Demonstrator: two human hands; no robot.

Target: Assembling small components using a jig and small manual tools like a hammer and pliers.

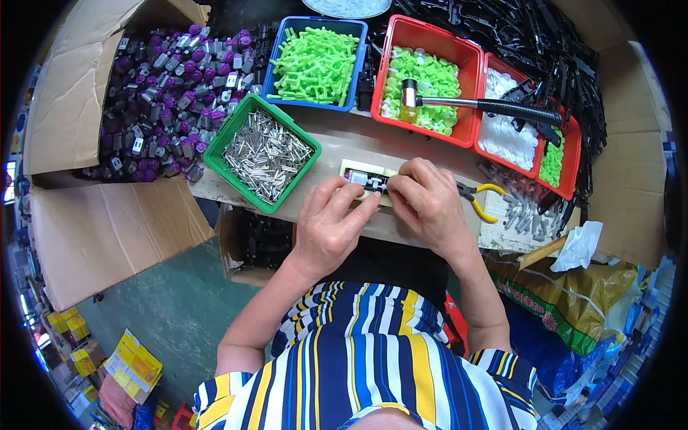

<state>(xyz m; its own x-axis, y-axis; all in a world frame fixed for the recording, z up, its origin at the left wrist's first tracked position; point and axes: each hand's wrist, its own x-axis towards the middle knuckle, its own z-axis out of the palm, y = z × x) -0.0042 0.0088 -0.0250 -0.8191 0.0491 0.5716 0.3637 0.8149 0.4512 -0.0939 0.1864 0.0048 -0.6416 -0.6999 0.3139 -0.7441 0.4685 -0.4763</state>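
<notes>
While the thumb and fingertips of the left hand (330, 223) rest at the near edge of a small black workpiece (374, 183), those of the right hand (428, 204) bunch together over its right end; whether the right fingers pinch a smaller part, or the left ones truly grip, cannot be told. The workpiece, a purple-and-grey part at its left end, lies directly under the fingertips in a cream holder (349, 165) on a pale worktable (344, 136).

Just right of the grip, yellow-handled pliers (491, 188) lie beside the right hand, with loose translucent pieces (527, 216) farther right. Near the grip on its left, a green tray (236, 188) holds silvery metal pins (265, 156). Beyond the hands, to the left, a blue tray (308, 104) is heaped with bright green parts (315, 66); beyond to the right, a hammer (502, 107) lies across a large red tray (469, 64) of green and white pieces and a neighbouring one of white discs (504, 149). Well left of the grip, purple-and-grey parts (172, 107) fill a cardboard box (72, 93). Farthest to the right, black parts (502, 36) are piled beyond the red trays.
</notes>
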